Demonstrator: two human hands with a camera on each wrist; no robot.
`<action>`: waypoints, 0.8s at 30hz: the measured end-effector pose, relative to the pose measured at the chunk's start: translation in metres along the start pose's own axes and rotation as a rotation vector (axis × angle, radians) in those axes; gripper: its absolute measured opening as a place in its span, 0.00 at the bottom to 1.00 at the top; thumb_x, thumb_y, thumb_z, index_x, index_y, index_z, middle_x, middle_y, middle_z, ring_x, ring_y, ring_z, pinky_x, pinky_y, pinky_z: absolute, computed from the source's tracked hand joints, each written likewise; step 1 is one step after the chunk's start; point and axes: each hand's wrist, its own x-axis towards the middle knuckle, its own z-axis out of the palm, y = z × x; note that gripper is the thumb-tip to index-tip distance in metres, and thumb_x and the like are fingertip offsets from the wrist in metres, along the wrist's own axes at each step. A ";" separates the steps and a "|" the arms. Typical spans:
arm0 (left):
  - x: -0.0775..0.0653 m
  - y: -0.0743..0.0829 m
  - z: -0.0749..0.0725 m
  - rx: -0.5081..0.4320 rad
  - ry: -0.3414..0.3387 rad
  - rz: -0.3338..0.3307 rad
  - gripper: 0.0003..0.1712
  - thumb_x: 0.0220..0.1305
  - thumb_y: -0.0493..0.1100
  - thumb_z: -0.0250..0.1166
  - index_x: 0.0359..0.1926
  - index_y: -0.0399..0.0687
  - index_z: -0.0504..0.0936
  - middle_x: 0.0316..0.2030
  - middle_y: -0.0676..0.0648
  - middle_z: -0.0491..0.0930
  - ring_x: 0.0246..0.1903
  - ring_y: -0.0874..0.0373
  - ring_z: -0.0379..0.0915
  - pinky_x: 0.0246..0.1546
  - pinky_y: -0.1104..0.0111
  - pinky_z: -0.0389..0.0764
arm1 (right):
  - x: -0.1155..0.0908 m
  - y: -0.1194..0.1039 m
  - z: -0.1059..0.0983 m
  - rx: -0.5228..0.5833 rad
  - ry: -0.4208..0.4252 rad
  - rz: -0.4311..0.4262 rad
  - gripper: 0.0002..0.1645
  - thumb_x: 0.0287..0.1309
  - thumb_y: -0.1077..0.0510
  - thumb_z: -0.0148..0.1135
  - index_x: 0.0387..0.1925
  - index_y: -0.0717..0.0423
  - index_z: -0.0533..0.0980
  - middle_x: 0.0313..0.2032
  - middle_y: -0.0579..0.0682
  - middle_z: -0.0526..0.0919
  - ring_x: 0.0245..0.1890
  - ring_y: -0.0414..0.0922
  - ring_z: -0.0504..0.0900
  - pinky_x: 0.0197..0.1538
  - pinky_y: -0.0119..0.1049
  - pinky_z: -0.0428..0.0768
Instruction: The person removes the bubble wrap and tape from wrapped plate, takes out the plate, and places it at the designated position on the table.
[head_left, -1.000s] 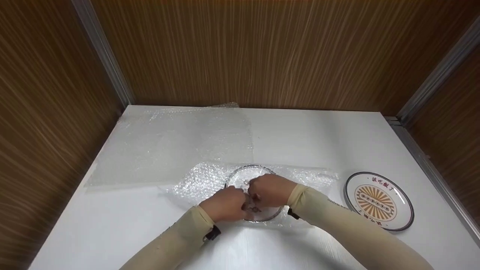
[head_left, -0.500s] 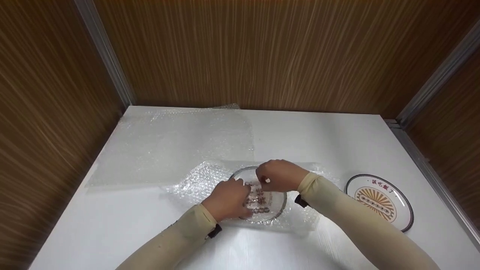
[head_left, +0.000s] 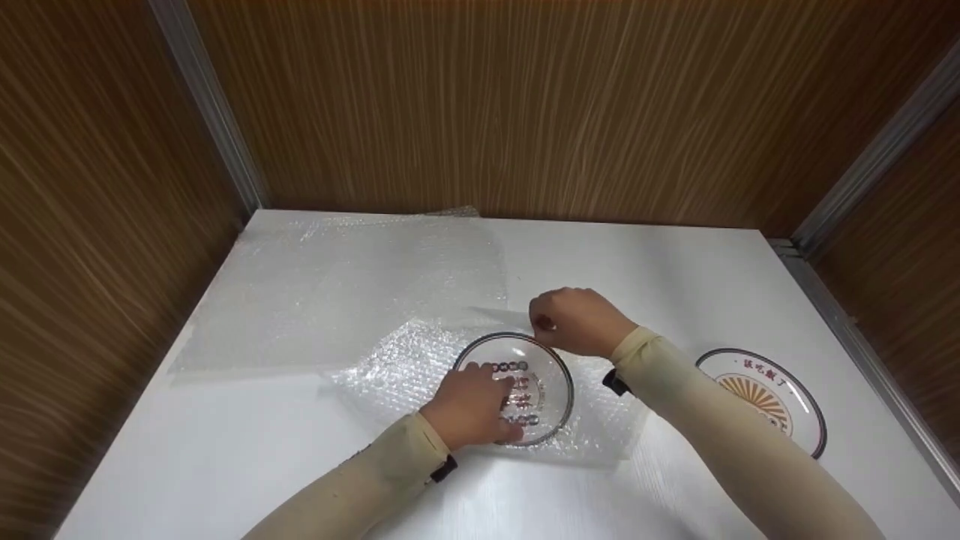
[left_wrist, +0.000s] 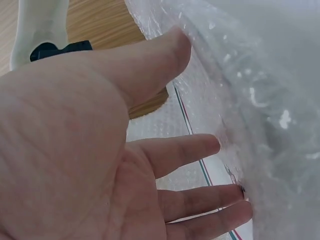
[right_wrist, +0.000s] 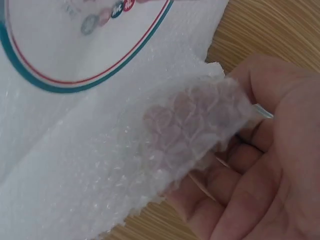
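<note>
A white plate with a dark rim and printed characters lies on a sheet of bubble wrap on the table. My left hand rests on the plate's left part, fingers spread. In the left wrist view its fingers are fairly straight, with bubble wrap film just beyond them. Just past the plate's far right rim, my right hand pinches an edge of the bubble wrap and holds it raised. Close up, the right wrist view shows the bubble flap between thumb and fingers, with the plate's teal-and-red rim behind.
A second plate with an orange sunburst lies at the right, partly hidden by the right forearm. More clear bubble wrap lies flat over the table's back left. Wood-grain panels enclose the back and sides.
My right hand has moved up and away from the plate's middle, drawing the bubble wrap edge off the plate, whose print shows more clearly. My left hand has spread its fingers on the plate.
</note>
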 end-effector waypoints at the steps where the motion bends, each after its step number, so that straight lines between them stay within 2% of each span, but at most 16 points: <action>1: 0.000 0.000 0.000 0.008 -0.004 0.003 0.39 0.56 0.70 0.71 0.60 0.51 0.84 0.47 0.42 0.83 0.48 0.45 0.78 0.46 0.52 0.81 | 0.000 0.003 0.000 -0.012 0.018 0.009 0.07 0.56 0.65 0.66 0.26 0.50 0.81 0.23 0.41 0.76 0.25 0.39 0.71 0.30 0.38 0.74; 5: 0.001 -0.001 -0.002 0.021 -0.019 0.018 0.37 0.56 0.70 0.71 0.57 0.49 0.85 0.47 0.43 0.83 0.46 0.46 0.79 0.45 0.54 0.82 | 0.003 0.017 -0.001 -0.044 0.082 0.050 0.05 0.57 0.64 0.66 0.29 0.52 0.82 0.25 0.43 0.80 0.25 0.40 0.74 0.31 0.41 0.77; 9: 0.002 -0.001 -0.003 0.010 -0.041 0.018 0.37 0.57 0.69 0.71 0.58 0.49 0.84 0.49 0.42 0.83 0.48 0.45 0.79 0.48 0.54 0.82 | 0.006 0.034 0.000 -0.055 0.123 0.084 0.04 0.59 0.65 0.66 0.31 0.54 0.83 0.28 0.46 0.82 0.27 0.43 0.78 0.33 0.44 0.80; 16: 0.001 0.000 -0.004 0.003 -0.053 0.017 0.38 0.57 0.68 0.72 0.59 0.48 0.84 0.49 0.43 0.84 0.49 0.45 0.79 0.51 0.54 0.81 | 0.017 0.056 0.010 -0.063 0.217 0.157 0.05 0.66 0.64 0.66 0.37 0.56 0.86 0.30 0.51 0.84 0.29 0.47 0.79 0.36 0.45 0.81; 19: 0.000 0.001 -0.004 0.002 -0.045 0.018 0.38 0.56 0.68 0.73 0.59 0.49 0.84 0.49 0.43 0.84 0.50 0.45 0.79 0.51 0.54 0.81 | 0.021 0.060 0.017 -0.053 0.219 0.188 0.05 0.67 0.64 0.65 0.40 0.57 0.85 0.31 0.51 0.85 0.30 0.47 0.82 0.37 0.45 0.83; 21: 0.000 0.001 -0.004 0.003 -0.043 0.016 0.38 0.56 0.68 0.73 0.60 0.49 0.83 0.50 0.43 0.84 0.50 0.45 0.79 0.51 0.54 0.81 | 0.024 0.062 0.022 -0.065 0.208 0.194 0.07 0.67 0.64 0.65 0.44 0.58 0.85 0.36 0.53 0.86 0.35 0.49 0.84 0.41 0.46 0.85; 24: 0.000 0.000 -0.003 0.012 -0.043 0.015 0.39 0.57 0.69 0.72 0.60 0.49 0.83 0.51 0.42 0.84 0.50 0.46 0.79 0.51 0.55 0.81 | 0.028 0.065 0.029 -0.102 0.174 0.206 0.17 0.67 0.64 0.65 0.56 0.59 0.81 0.45 0.56 0.86 0.46 0.54 0.86 0.49 0.49 0.85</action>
